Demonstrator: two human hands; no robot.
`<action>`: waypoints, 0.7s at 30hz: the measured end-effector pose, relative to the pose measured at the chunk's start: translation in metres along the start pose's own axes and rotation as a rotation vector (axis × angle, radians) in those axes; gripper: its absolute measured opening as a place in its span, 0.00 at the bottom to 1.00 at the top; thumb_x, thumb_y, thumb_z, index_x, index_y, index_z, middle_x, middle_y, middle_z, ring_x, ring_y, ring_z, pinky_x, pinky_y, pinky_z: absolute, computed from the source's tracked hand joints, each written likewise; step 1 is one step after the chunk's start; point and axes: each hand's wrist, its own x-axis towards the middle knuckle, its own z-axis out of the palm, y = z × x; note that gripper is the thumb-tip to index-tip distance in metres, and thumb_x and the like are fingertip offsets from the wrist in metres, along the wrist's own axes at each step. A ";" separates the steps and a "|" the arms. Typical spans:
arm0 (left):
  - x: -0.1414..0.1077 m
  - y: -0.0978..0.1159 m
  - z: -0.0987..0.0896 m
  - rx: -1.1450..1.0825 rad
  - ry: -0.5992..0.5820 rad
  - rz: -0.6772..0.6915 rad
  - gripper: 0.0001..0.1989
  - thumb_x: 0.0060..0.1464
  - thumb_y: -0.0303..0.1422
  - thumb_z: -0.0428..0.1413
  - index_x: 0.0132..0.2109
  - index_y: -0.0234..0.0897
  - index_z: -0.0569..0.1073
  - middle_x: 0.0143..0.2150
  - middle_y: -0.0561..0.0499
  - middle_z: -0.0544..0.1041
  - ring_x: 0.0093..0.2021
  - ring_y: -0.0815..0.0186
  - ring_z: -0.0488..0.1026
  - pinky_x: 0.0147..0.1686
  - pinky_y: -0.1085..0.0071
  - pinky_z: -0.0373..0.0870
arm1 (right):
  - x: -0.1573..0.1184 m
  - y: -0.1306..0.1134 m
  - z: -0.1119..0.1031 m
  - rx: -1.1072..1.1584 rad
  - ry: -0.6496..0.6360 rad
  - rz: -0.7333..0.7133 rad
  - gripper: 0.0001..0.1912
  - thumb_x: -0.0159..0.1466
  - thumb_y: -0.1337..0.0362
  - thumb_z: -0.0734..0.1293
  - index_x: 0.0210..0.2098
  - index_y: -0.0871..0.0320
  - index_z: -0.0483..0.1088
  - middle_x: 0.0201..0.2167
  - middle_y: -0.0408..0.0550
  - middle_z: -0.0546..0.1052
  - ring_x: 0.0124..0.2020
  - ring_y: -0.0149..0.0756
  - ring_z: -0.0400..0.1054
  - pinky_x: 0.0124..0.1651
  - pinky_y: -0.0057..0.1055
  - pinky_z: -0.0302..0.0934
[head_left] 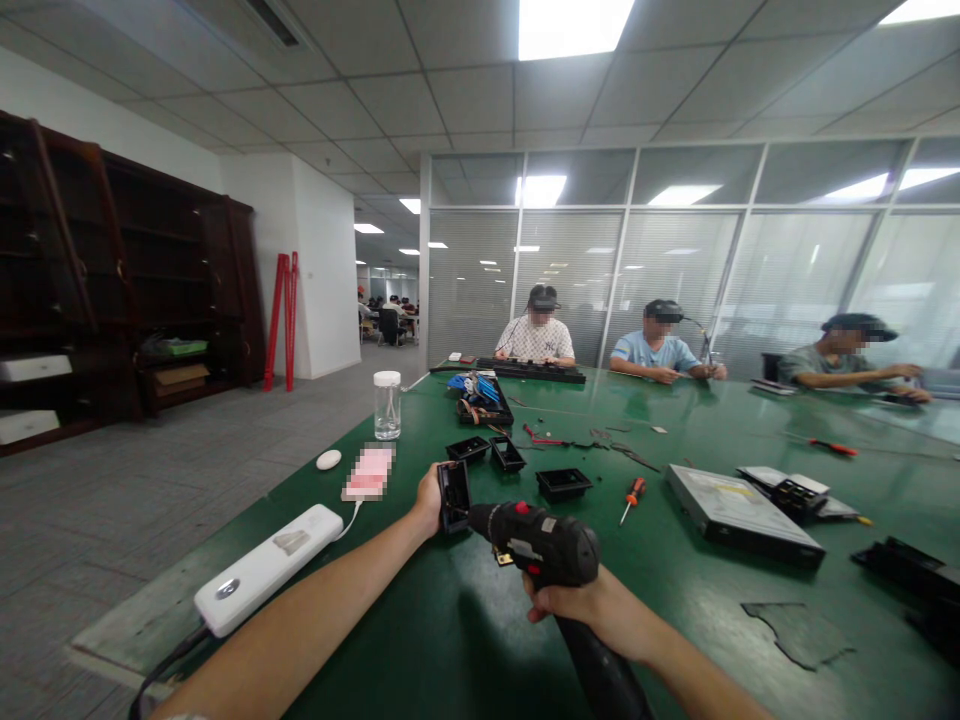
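Observation:
My left hand grips a small black plastic housing by its left side, holding it up on edge above the green table. Wrapped round the handle of a black and red cordless drill, my right hand keeps the tool level, its chuck pointing left. The drill's tip reaches the open face of the housing; whether it touches a screw inside I cannot tell. Just beyond my hands lie similar black frames: one, a second and a third.
A white power strip, a phone and a clear jar stand left. To the right lie a screwdriver, a silver disc drive and black parts. Several people sit along the far side of the green table.

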 end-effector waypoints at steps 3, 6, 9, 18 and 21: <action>0.000 0.000 0.000 0.018 -0.006 0.005 0.11 0.44 0.38 0.50 0.26 0.34 0.68 0.15 0.55 0.65 0.14 0.70 0.62 0.15 0.74 0.59 | 0.000 0.002 -0.001 -0.008 -0.003 0.003 0.11 0.50 0.66 0.65 0.34 0.60 0.67 0.30 0.44 0.68 0.30 0.34 0.65 0.39 0.37 0.62; 0.000 -0.001 -0.001 0.025 0.000 0.014 0.10 0.44 0.38 0.49 0.25 0.35 0.67 0.15 0.55 0.65 0.14 0.70 0.62 0.15 0.74 0.59 | 0.000 0.002 -0.002 -0.018 0.000 0.003 0.11 0.50 0.65 0.65 0.34 0.60 0.67 0.30 0.44 0.68 0.30 0.35 0.65 0.38 0.37 0.62; 0.001 -0.001 -0.001 0.014 0.001 0.024 0.10 0.44 0.38 0.49 0.25 0.35 0.67 0.15 0.55 0.65 0.14 0.70 0.63 0.16 0.74 0.60 | 0.000 0.003 -0.003 -0.043 0.009 0.008 0.11 0.50 0.65 0.65 0.35 0.60 0.67 0.30 0.44 0.68 0.30 0.35 0.66 0.39 0.36 0.62; 0.000 -0.001 -0.001 0.047 0.023 0.011 0.11 0.43 0.39 0.50 0.27 0.35 0.68 0.16 0.54 0.66 0.14 0.68 0.63 0.15 0.73 0.60 | 0.000 0.001 -0.001 -0.047 0.017 0.001 0.12 0.50 0.65 0.65 0.34 0.61 0.67 0.30 0.44 0.68 0.30 0.34 0.65 0.38 0.35 0.63; -0.001 -0.001 -0.001 0.043 0.016 0.003 0.11 0.43 0.39 0.50 0.27 0.34 0.68 0.16 0.54 0.66 0.15 0.69 0.63 0.16 0.73 0.60 | -0.001 -0.001 0.000 -0.033 0.019 0.008 0.11 0.51 0.65 0.65 0.34 0.61 0.67 0.29 0.44 0.68 0.30 0.34 0.65 0.39 0.36 0.62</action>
